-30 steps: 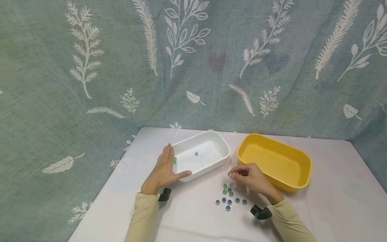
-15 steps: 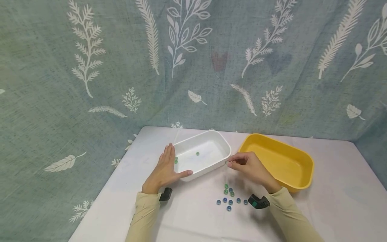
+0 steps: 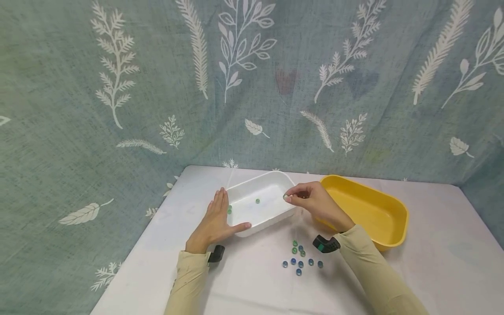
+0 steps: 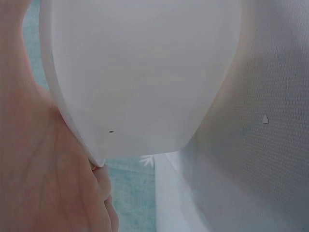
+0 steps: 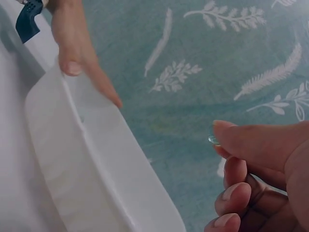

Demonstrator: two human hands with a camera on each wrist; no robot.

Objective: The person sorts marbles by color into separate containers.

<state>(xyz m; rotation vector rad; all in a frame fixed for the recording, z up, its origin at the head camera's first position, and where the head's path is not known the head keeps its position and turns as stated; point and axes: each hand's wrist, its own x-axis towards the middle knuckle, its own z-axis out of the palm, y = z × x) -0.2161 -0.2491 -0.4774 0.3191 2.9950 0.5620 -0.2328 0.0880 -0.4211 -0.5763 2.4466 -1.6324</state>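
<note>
My right hand (image 3: 315,202) pinches a green glass marble (image 3: 285,197) between thumb and forefinger, over the right end of the white tub (image 3: 252,228). The right wrist view shows the clear greenish marble (image 5: 212,139) at the fingertips, with the other fingers curled beneath. My left hand (image 3: 211,224) rests with straight fingers along the tub's left end, thumb spread along the near rim. From the left wrist, the palm (image 4: 53,164) lies against the white tub's rim (image 4: 53,72). Inside the tub, a green marble (image 3: 257,201) lies mid-floor, and others sit near the left fingers.
Right of the white tub stands a yellow tub (image 3: 366,210), partly behind my right forearm. Several green and blue marbles (image 3: 301,264) lie loose on the white tablecloth (image 3: 252,280) in front. A leaf-patterned green curtain (image 3: 252,87) hangs behind the table.
My right hand has carried the marble up and to the left, from above the tablecloth to over the white tub. My left hand has stayed at the tub's left end.
</note>
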